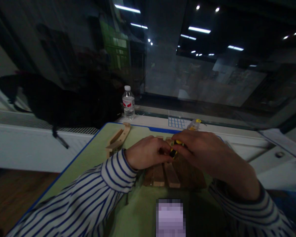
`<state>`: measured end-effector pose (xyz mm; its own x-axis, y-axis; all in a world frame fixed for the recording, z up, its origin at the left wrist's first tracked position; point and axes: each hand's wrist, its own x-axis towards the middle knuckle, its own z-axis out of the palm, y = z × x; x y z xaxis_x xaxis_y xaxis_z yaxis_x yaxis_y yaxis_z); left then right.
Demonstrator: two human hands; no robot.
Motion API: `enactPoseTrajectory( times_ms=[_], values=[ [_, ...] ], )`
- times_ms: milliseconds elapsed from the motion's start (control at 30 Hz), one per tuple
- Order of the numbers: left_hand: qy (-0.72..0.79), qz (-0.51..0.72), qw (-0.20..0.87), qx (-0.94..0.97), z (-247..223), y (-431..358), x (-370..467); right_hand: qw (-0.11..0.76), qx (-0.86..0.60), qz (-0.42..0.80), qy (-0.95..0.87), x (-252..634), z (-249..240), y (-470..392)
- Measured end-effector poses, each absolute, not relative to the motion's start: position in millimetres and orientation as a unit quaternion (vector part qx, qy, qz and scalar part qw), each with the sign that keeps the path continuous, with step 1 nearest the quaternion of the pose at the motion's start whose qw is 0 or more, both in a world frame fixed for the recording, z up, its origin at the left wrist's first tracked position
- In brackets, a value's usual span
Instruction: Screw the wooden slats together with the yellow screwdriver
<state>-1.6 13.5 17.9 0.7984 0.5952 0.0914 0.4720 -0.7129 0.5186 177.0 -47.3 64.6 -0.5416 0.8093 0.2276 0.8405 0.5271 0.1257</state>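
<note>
Both hands meet over two light wooden slats [159, 176] lying side by side on a brown wooden board [192, 172]. My right hand [204, 153] is closed around a yellow and black tool [179, 143], which looks like a screwdriver. Fingers of my left hand [150, 153] are pinched together close to the tool's black lower part; what they hold, if anything, is hidden. The tool's tip cannot be seen.
A wooden frame piece [118, 140] rests at the green table's [81, 164] back left. Behind the table, the sill holds a water bottle [128, 103], a blue-white grid sheet [176, 122] and a small clear bag [192, 126]. A pixelated object [170, 219] is at the near edge.
</note>
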Motion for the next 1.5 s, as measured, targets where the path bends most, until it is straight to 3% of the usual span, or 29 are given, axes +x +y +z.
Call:
enactPoseTrajectory(
  times_ms=[300,567,1167,1500],
  values=[
    [0.289,0.146,0.24,0.915,10.6,17.5,-2.0,0.133,-0.431,-0.067,-0.89,180.9,68.0,-52.0],
    [0.27,0.136,0.261,0.917,11.2,19.5,-3.0,0.119,-0.43,-0.044,-0.894,181.9,68.0,-51.6],
    [0.23,0.14,0.345,0.899,2.3,26.2,-4.6,0.09,-0.416,-0.115,-0.897,179.3,65.5,-49.1],
    [0.288,0.153,0.275,0.905,10.5,18.0,-2.4,0.082,-0.439,-0.091,-0.89,176.5,67.2,-49.3]
  ],
)
